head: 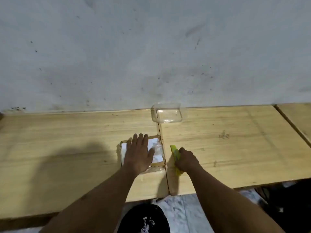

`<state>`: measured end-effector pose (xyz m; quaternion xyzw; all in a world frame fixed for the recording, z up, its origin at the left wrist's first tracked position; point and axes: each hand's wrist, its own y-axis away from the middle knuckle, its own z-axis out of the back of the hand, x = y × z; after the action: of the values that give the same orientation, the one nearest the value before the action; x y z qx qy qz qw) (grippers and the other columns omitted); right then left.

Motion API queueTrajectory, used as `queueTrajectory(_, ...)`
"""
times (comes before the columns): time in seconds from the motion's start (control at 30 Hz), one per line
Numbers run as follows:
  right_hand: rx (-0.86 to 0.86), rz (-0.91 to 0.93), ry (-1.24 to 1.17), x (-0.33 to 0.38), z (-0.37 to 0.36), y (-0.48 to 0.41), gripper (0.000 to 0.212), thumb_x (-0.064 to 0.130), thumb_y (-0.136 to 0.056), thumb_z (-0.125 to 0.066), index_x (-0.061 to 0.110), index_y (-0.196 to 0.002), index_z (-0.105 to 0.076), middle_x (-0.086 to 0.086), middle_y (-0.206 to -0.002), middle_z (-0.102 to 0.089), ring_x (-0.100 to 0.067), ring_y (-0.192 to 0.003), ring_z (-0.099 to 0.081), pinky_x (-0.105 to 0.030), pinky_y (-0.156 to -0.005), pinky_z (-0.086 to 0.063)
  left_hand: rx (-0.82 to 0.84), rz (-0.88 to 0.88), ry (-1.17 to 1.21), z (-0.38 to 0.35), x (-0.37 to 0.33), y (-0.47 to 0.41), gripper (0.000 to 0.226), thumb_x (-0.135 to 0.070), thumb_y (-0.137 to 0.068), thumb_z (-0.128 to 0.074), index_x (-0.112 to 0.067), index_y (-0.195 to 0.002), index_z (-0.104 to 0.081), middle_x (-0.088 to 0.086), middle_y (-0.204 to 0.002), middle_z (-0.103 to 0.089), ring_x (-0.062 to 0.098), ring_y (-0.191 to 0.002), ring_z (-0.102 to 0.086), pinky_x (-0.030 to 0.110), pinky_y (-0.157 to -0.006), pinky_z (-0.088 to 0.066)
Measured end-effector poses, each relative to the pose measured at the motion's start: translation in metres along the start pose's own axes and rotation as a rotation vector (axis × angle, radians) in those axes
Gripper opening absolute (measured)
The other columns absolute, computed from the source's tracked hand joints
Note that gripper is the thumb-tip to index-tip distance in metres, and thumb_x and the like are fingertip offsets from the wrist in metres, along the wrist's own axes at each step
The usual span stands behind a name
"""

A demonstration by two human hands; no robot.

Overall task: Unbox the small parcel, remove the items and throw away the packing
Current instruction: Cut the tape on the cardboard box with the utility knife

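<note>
A small cardboard parcel (158, 148) with a white label and clear tape on top lies on the wooden table (67, 140), near the middle. My left hand (138, 153) rests flat on its top with fingers spread, covering most of it. Just right of the parcel, my right hand (186, 161) is closed around a yellow-green box cutter (174, 151). The cutter's tip points away from me, beside the parcel's right edge. I cannot see whether the blade is out.
A clear plastic container (167, 112) stands at the back of the table against the grey wall (151, 47). A seam (165, 174) between two table boards runs just right of the parcel. Below the front edge are my dark-clothed knee (144, 219) and a pale floor.
</note>
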<state>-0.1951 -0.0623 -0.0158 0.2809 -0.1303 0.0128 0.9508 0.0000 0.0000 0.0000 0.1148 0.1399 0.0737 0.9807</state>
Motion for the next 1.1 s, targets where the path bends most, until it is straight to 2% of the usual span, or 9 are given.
queueTrajectory(0.07,-0.021,-0.01,0.004,0.0,-0.004,-0.005,0.056,0.025,-0.078,-0.068,0.016,-0.128,-0.044,-0.012,-0.121,-0.056,-0.033,-0.111,-0.059,-0.035,-0.084,-0.048,-0.051,0.02,0.019,-0.01,0.001,0.001,0.083,-0.058,-0.094,0.006,-0.008,-0.153,-0.023,0.016,-0.16,-0.022,0.035,-0.149,-0.014,0.052,-0.12,-0.015)
queueTrajectory(0.17,0.004,-0.027,-0.032,-0.001,-0.007,-0.011,0.054,0.022,-0.077,-0.069,0.016,-0.126,-0.045,-0.013,-0.118,-0.06,-0.034,-0.107,-0.062,-0.034,-0.081,-0.049,-0.158,-0.005,-0.01,-0.025,0.006,0.0,0.079,-0.056,-0.097,0.0,-0.007,-0.15,-0.034,0.016,-0.157,-0.03,0.035,-0.147,-0.023,0.053,-0.118,-0.022)
queueTrajectory(0.27,0.028,0.006,-0.098,0.003,-0.001,-0.023,0.05,0.015,-0.077,-0.072,0.014,-0.124,-0.056,-0.014,-0.121,-0.061,-0.031,-0.109,-0.061,-0.029,-0.08,-0.047,-0.187,-0.033,0.028,-0.021,0.012,-0.006,0.076,-0.057,-0.096,-0.007,-0.012,-0.153,-0.028,0.012,-0.161,-0.021,0.03,-0.151,-0.012,0.049,-0.122,-0.013)
queueTrajectory(0.37,0.008,0.074,-0.158,0.01,0.011,-0.037,0.038,0.015,-0.077,-0.076,0.01,-0.114,-0.068,-0.014,-0.114,-0.068,-0.028,-0.106,-0.063,-0.022,-0.074,-0.041,-0.192,-0.038,0.027,-0.017,0.016,-0.02,0.078,-0.056,-0.092,0.001,-0.015,-0.155,-0.018,0.008,-0.164,-0.01,0.026,-0.152,0.0,0.045,-0.123,-0.003)
queueTrajectory(0.53,-0.126,0.149,-0.406,0.026,0.031,-0.056,0.03,0.03,-0.079,-0.079,0.006,-0.094,-0.069,-0.014,-0.082,-0.074,-0.027,-0.076,-0.073,-0.033,-0.072,-0.057,-0.221,0.014,0.055,-0.008,0.029,-0.057,0.071,-0.055,-0.097,-0.005,-0.016,-0.156,-0.014,0.008,-0.165,-0.007,0.026,-0.152,0.005,0.043,-0.123,0.001)
queueTrajectory(0.6,-0.148,0.168,-0.524,0.036,0.04,-0.056,0.033,0.032,-0.084,-0.075,0.0,-0.081,-0.067,-0.017,-0.069,-0.073,-0.029,-0.058,-0.072,-0.039,-0.064,-0.06,-0.223,0.025,0.059,-0.003,0.035,-0.071,0.064,-0.05,-0.102,-0.017,-0.016,-0.156,-0.015,0.008,-0.164,-0.007,0.026,-0.152,0.004,0.042,-0.123,0.001)
queueTrajectory(0.7,-0.158,0.193,-0.67,0.051,0.052,-0.049,0.041,0.029,-0.091,-0.069,-0.007,-0.072,-0.062,-0.022,-0.063,-0.068,-0.034,-0.045,-0.067,-0.037,-0.048,-0.056,-0.229,0.02,0.073,0.006,0.044,-0.089,0.062,-0.048,-0.103,-0.022,-0.015,-0.156,-0.017,0.008,-0.164,-0.009,0.026,-0.152,0.003,0.042,-0.122,0.0)
queueTrajectory(0.87,-0.176,0.268,-0.767,0.062,0.055,-0.039,0.018,0.02,-0.095,-0.063,0.003,-0.088,-0.064,-0.018,-0.075,-0.069,-0.037,-0.038,-0.06,-0.029,-0.037,-0.045,-0.242,-0.008,0.069,0.009,0.055,-0.102,0.062,-0.048,-0.103,-0.025,-0.015,-0.155,-0.021,0.008,-0.164,-0.012,0.027,-0.152,0.0,0.041,-0.122,-0.002)
queueTrajectory(1.1,-0.155,0.304,-0.698,0.066,0.056,-0.029,0.017,0.021,-0.094,-0.064,0.005,-0.09,-0.065,-0.017,-0.072,-0.069,-0.032,-0.034,-0.059,-0.031,-0.036,-0.047,-0.234,0.008,0.054,0.008,0.054,-0.104,0.062,-0.049,-0.103,-0.024,-0.017,-0.155,-0.018,0.007,-0.164,-0.011,0.026,-0.152,0.0,0.04,-0.121,0.0)
